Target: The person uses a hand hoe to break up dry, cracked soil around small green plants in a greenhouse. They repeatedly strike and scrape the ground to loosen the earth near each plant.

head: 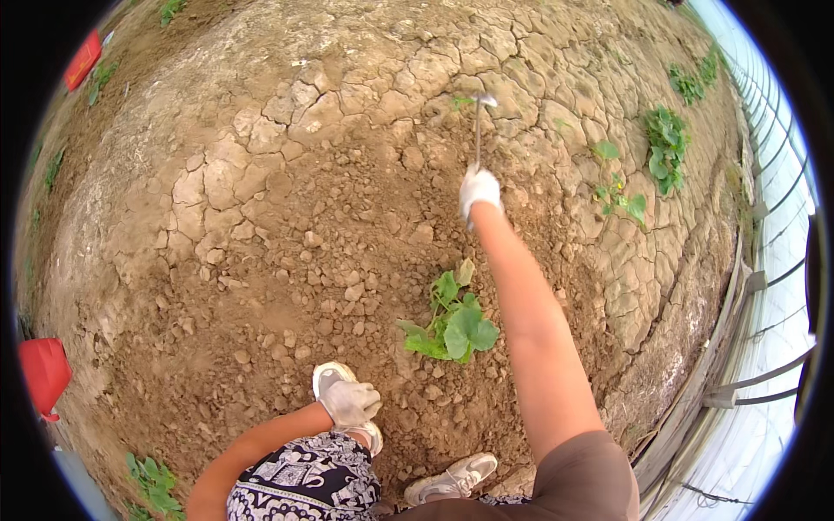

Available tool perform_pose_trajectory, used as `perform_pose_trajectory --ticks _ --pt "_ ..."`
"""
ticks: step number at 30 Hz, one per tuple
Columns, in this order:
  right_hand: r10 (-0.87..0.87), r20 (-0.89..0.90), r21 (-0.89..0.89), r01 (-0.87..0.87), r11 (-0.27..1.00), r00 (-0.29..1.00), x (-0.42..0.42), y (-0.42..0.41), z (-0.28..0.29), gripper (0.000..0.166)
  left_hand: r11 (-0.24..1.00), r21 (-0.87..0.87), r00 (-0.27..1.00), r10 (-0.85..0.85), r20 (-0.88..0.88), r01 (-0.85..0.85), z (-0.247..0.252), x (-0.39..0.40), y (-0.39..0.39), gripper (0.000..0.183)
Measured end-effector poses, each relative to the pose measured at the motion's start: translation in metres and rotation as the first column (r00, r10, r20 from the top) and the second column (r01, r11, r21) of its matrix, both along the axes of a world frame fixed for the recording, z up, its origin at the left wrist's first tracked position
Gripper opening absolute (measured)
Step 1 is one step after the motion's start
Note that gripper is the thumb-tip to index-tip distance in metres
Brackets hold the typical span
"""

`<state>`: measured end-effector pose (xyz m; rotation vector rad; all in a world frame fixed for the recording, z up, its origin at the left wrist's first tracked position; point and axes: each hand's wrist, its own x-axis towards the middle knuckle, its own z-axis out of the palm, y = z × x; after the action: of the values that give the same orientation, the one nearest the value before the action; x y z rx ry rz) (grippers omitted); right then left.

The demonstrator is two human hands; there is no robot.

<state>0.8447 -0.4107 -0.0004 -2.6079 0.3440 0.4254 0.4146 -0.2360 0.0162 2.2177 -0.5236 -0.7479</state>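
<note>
My right hand [481, 190], in a white glove, grips the handle of a small hand hoe [479, 127] at the end of an outstretched arm. The hoe's metal head is blurred and lies over the cracked soil beside a small green weed [461, 102]. Below that arm a leafy vine seedling [459, 329] grows from loosened clods. My left hand [352, 400], also gloved, hangs by my knee above a white shoe [332, 378]. Its fingers are curled in, and no object shows in it.
Crumbled soil [313, 260] spreads before my feet, with dry cracked crust [521, 45] beyond. More vine plants [666, 150] grow on the right, near plastic sheeting [775, 260] on curved ribs. A red bag [45, 374] and another red object [83, 60] lie left.
</note>
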Motion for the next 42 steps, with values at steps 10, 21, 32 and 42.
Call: perform_pose_trajectory --ticks 10,21,32,42 --pt "-0.177 -0.112 0.498 0.21 0.841 0.978 -0.02 -0.026 0.064 0.044 1.0 -0.008 1.0 -0.006 -0.006 0.006 -0.002 -0.004 0.008 0.022" --pt "0.099 -0.472 0.469 0.154 0.869 0.876 -0.14 0.041 0.033 0.031 0.997 0.074 0.998 -0.005 -0.069 0.01 0.0 -0.013 0.017 0.021" --pt "0.158 -0.562 0.345 0.057 0.937 0.812 -0.186 0.06 0.05 0.03 0.999 0.02 0.995 -0.034 -0.091 0.036 0.004 0.001 0.003 0.028" --pt "-0.1 -0.444 0.342 0.271 0.9 0.89 -0.151 0.045 0.078 0.042 0.999 0.036 0.995 -0.005 -0.098 0.009 0.003 -0.009 0.008 0.027"
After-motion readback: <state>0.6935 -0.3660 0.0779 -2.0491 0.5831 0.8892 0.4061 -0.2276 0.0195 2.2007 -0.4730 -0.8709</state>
